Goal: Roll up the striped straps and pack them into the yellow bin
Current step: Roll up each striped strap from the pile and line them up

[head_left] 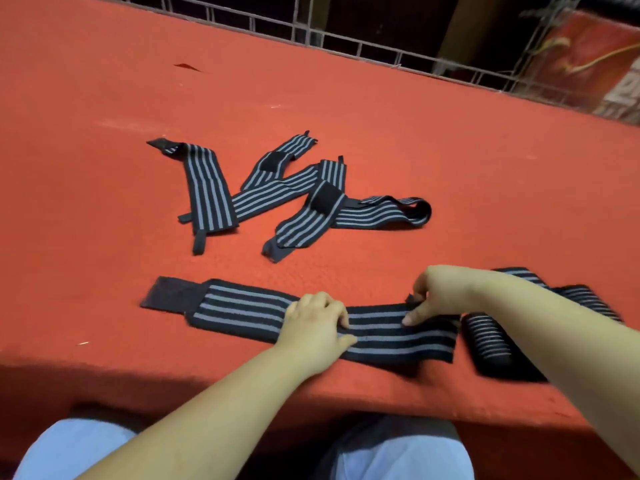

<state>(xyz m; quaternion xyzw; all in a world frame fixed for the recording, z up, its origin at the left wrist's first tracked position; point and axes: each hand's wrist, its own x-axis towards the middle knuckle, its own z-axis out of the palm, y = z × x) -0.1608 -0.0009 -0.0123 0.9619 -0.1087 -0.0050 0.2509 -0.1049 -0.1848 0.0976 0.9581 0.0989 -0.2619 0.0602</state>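
1. Head view: a flat black elastic strap with grey stripes (pixel 249 308) lies along the near edge of the red felt-like tabletop (pixel 381 133).
2. Left hand (pixel 317 323) presses it flat with loosely curled fingers; right hand (pixel 438 294) pinches its right end, likely to start the roll.
3. Rolled ribbed straps (pixel 488 341) sit right; a loose pile of striped straps (pixel 277 195) waits farther off.
4. No yellow bin shows.

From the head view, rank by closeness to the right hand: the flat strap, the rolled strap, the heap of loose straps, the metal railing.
1. Flat strap, under the right hand.
2. Rolled strap, just beside it.
3. Heap of loose straps, mid-table.
4. Metal railing, far edge.
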